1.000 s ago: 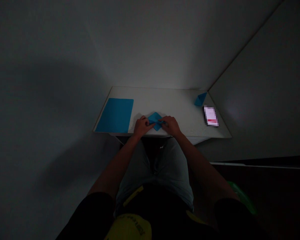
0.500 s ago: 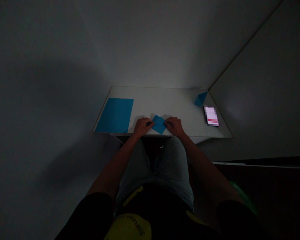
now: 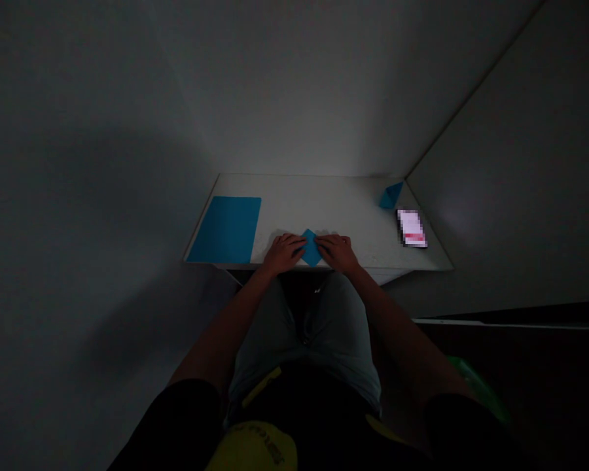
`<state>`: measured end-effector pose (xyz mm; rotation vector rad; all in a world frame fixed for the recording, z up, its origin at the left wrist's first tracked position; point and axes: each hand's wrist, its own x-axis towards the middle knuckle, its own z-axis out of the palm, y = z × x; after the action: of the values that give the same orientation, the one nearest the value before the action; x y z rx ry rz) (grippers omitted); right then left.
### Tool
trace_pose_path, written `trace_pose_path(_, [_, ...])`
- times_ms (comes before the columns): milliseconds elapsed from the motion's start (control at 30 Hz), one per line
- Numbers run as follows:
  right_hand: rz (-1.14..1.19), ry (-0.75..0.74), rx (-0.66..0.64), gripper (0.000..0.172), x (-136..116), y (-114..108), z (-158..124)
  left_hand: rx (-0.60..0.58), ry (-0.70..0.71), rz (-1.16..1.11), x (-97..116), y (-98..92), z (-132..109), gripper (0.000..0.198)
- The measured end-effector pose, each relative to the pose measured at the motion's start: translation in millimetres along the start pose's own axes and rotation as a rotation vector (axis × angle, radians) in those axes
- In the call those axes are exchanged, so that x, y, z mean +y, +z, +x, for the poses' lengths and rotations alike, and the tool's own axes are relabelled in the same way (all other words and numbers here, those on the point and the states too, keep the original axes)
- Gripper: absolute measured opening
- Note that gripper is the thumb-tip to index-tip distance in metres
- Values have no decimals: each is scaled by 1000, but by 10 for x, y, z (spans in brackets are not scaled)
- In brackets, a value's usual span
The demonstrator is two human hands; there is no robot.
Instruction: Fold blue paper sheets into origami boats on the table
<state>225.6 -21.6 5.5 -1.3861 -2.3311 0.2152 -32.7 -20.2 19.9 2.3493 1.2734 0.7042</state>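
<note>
A small piece of folded blue paper (image 3: 311, 249) lies diamond-shaped on the white table (image 3: 324, 203), near its front edge. My left hand (image 3: 285, 254) presses on its left corner, and my right hand (image 3: 338, 254) is on its right corner. Both hands cover part of the paper, so its folds are hidden. Farther left lies a flat blue paper sheet (image 3: 224, 230), out of reach of my fingers.
A small folded blue paper piece (image 3: 391, 195) sits in the far right corner of the table, against the walls. A phone (image 3: 411, 228) with a pixelated screen lies near the right edge. Walls close off the back and right of the table.
My hands have drawn closer together on the blue paper. The paper now looks narrower, and it sits as an upright diamond between them.
</note>
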Motion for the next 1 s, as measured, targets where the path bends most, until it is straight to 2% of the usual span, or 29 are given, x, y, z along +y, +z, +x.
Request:
trace_pose_path(33, [-6,-14,-13,38,-8,-13,-33,-28,21,14,11,1,-25,38])
trace_pose_path(100, [-13,-48,-38,43,-17,-53,-125,-82,62,37,33,-1,-92,57])
trace_pose_path(167, [-13,-91,-70,55,-12,-106,-241,-123,96,55,57,-4,-179,78])
trace_pose_path(200, [-10,-114,-91,61,-6,-133,-302,-135,107,59,70,-3,-226,82])
trace_pose_path(267, [3,-148,-134,68,6,-180,-415,-129,104,56,97,10,-316,77])
trace_pose_path(367, [38,-149,-158,55,11,-224,-530,-72,58,18,138,57,-403,59])
trace_pose_path(467, [133,-76,-106,41,-1,-250,-545,-22,5,-89,169,91,-380,36])
trace_pose_path(533, [236,8,-25,34,-10,-265,-493,20,-59,-206,183,85,-295,21])
trace_pose_path(667, [504,202,167,42,-9,-266,-275,188,-216,-467,187,34,-29,26])
trace_pose_path(767, [693,281,228,52,14,-210,-96,263,-265,-605,160,24,140,30])
trace_pose_path(867, [817,307,248,50,51,-122,9,230,-277,-660,113,52,191,21])
trace_pose_path(1000, [850,335,231,38,111,-28,19,94,-294,-651,76,118,128,20])
